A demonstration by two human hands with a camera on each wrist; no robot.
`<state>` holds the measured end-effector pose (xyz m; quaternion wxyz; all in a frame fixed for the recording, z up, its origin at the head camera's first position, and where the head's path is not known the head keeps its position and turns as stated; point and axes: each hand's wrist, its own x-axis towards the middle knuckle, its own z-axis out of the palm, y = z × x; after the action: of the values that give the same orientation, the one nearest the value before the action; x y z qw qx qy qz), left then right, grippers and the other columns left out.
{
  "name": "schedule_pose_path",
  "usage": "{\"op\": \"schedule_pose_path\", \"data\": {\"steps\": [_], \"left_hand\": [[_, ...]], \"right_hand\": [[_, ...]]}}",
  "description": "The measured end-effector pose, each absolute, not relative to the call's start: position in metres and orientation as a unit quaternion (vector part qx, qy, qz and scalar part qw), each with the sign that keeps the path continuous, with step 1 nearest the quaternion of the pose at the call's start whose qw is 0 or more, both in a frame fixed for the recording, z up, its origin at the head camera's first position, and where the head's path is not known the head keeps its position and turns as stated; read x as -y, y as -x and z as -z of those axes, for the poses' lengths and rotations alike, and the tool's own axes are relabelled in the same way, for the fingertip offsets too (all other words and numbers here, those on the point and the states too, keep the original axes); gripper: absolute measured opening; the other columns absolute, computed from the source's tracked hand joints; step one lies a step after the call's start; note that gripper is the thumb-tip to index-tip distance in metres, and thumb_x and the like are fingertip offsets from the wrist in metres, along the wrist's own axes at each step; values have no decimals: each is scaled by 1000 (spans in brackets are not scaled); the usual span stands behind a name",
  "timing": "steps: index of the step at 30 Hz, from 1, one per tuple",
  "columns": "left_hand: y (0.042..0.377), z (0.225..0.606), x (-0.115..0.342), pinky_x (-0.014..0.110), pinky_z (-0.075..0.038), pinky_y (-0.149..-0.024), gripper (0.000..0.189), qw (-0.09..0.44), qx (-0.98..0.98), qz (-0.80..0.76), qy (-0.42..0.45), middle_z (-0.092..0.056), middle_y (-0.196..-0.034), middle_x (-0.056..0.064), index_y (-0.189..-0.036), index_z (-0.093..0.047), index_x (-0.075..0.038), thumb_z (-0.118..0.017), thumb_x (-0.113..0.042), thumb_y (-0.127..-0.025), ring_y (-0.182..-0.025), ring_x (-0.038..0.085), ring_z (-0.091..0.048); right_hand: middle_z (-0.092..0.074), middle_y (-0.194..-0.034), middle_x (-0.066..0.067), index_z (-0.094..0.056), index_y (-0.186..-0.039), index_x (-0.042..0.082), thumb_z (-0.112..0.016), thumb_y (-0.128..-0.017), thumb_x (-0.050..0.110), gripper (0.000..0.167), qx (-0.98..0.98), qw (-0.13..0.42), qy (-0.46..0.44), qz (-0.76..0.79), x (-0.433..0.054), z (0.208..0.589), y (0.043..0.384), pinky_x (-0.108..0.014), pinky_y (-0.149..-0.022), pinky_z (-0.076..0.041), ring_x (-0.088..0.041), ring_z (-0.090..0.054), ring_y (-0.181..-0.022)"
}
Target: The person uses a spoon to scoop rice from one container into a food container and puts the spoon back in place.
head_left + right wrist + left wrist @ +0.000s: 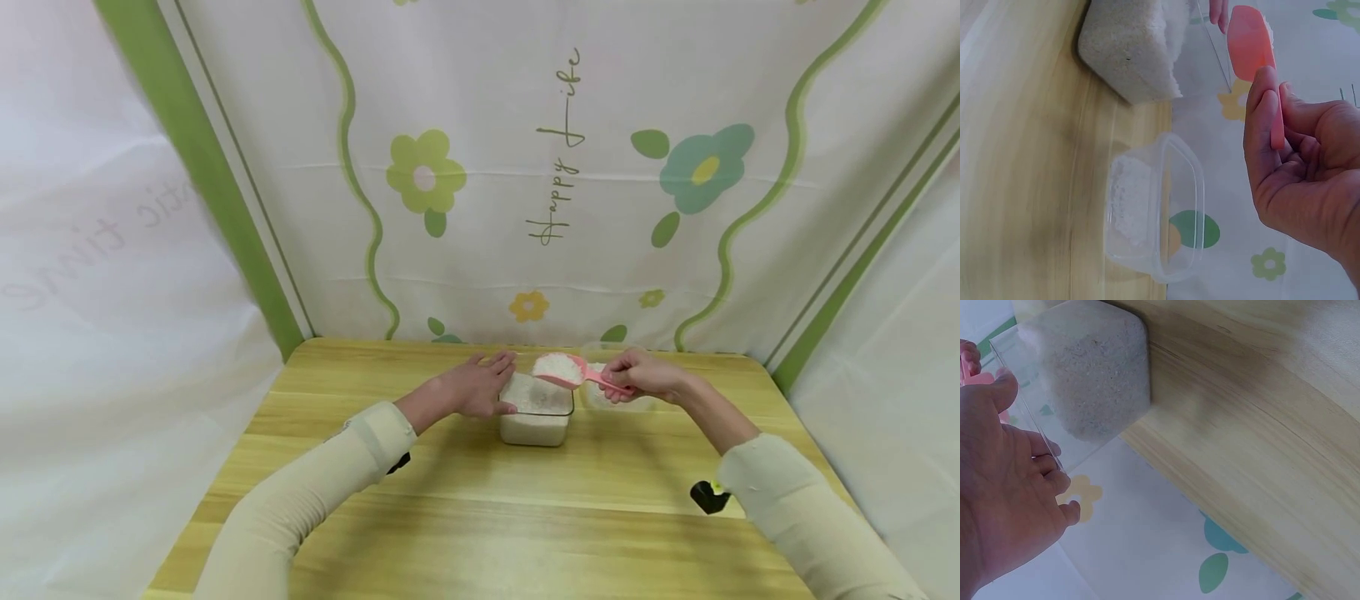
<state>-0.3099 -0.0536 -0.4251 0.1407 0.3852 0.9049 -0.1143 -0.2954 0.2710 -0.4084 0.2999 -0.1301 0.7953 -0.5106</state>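
My right hand (637,377) pinches the handle of a pink scoop (1249,44), heaped with white rice (557,367). The scoop is held level above the back of a clear square container (534,429), partly filled with rice (1094,375). On the left side of that container rests my left hand (476,387), fingers extended and fingertips touching the rim. The left wrist view shows the hand (1010,481) at the rim, with the thumb near the scoop. Below my right hand stands a clear plastic tub (1138,212) with some white rice inside.
Both containers stand toward the back of a wooden table (480,525). Behind it hangs a white curtain (480,250) with printed flowers, and more fabric closes in both sides. Black devices (708,497) show under the cream sleeves.
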Motion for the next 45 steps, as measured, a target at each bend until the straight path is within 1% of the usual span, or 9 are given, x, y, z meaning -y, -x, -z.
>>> {"op": "schedule_pose_path", "data": {"steps": [8,15,22,24,27,30,37,42,45], "left_hand": [[310,423,54,47,-15,-126,84,137,-905,118,-386,2,-170,7,-162,-9,-9,-29,-65,-102,-157,20,-1],[312,421,54,49,-15,-126,83,138,-904,111,-390,2,-170,8,-161,-9,-8,-31,-62,-103,-157,23,-3],[311,422,54,49,-16,-126,83,138,-906,97,-388,3,-170,8,-162,-9,-8,-31,-62,-103,-158,23,-2],[310,423,54,49,-15,-126,83,139,-907,91,-387,4,-170,7,-162,-8,-8,-31,-62,-103,-158,23,-1],[310,423,54,49,-15,-126,82,141,-907,87,-388,5,-170,7,-162,-7,-9,-31,-61,-103,-158,23,0],[310,424,54,49,-15,-126,82,139,-906,88,-389,5,-170,7,-162,-7,-9,-31,-61,-103,-158,23,0],[308,425,56,49,-16,-126,83,141,-906,93,-388,4,-170,9,-162,-6,-8,-30,-62,-103,-157,24,0],[307,426,57,49,-15,-126,83,143,-907,92,-385,4,-170,8,-162,-6,-9,-30,-62,-103,-158,23,0],[307,427,57,49,-15,-126,83,143,-907,91,-385,4,-170,8,-162,-6,-9,-29,-62,-103,-158,23,0]], "right_hand": [[-67,-80,-2,-66,-94,-2,-45,-105,6,25,-785,308,129,521,-285,401,295,-21,-69,-58,-5,-65,-68],[-68,-83,-4,-63,-103,-7,-44,-105,4,22,-778,303,108,540,-304,398,291,-20,-70,-58,-6,-67,-72],[-67,-85,-3,-64,-100,-3,-44,-107,10,25,-782,290,107,541,-328,396,288,-19,-68,-56,-5,-65,-72],[-67,-85,-2,-64,-103,-3,-43,-107,12,26,-782,288,96,544,-337,395,287,-19,-68,-56,-5,-65,-73],[-68,-88,-1,-62,-111,-6,-42,-108,12,27,-783,285,82,547,-349,395,285,-18,-70,-56,-5,-66,-77],[-68,-88,0,-60,-114,-8,-40,-108,11,28,-783,282,75,549,-358,395,283,-18,-70,-56,-6,-66,-79],[-70,-86,1,-66,-106,-1,-41,-108,11,27,-783,270,60,557,-376,401,281,-18,-70,-57,-6,-69,-79],[-70,-85,1,-67,-103,-1,-42,-107,10,27,-790,263,57,550,-384,407,282,-18,-69,-57,-6,-69,-78],[-70,-85,0,-66,-106,-3,-42,-107,9,27,-797,258,42,545,-388,409,282,-18,-69,-57,-6,-70,-78]]}}
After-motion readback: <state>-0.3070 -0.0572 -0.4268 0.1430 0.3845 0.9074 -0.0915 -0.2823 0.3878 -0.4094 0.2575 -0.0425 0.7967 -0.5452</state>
